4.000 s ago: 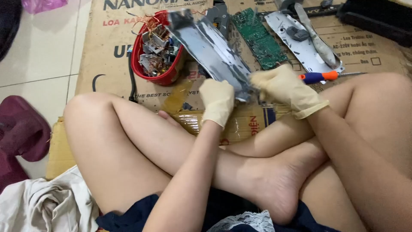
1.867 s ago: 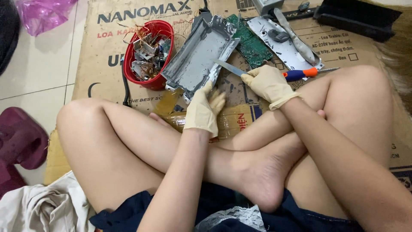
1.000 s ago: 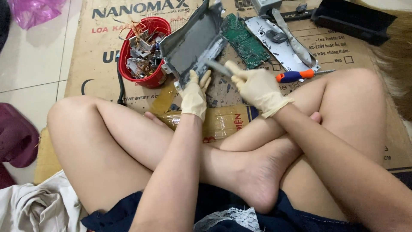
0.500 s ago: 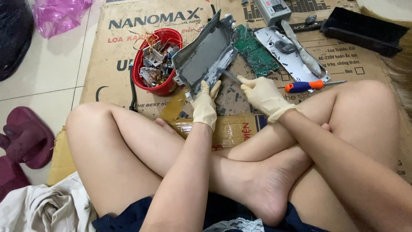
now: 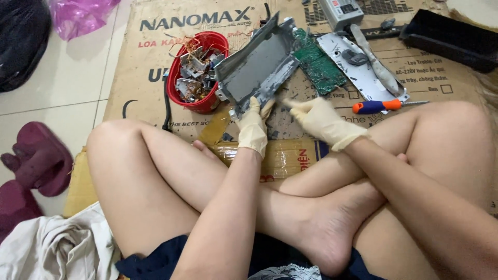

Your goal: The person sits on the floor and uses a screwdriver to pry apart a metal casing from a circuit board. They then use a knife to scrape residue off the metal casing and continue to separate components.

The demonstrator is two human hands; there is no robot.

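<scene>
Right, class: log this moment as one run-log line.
left hand: holds grey metal chassis tilted | right hand: open, empty | screwdriver: on cardboard | red bowl: scrap parts

Soft, even indoor light, faint shadows, mild glare on the floor tiles (image 5: 62, 72), slight motion blur.

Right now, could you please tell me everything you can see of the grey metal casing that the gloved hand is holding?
The grey metal casing is a shallow rectangular tray of dull sheet metal with raised, notched edges and a flat, plain inner face. It is tilted up on edge above the cardboard, its near corner gripped by the left hand in a pale rubber glove. Its far side leans beside the red bowl of scrap parts and next to a green circuit board. The right hand is close but not touching it.
</scene>
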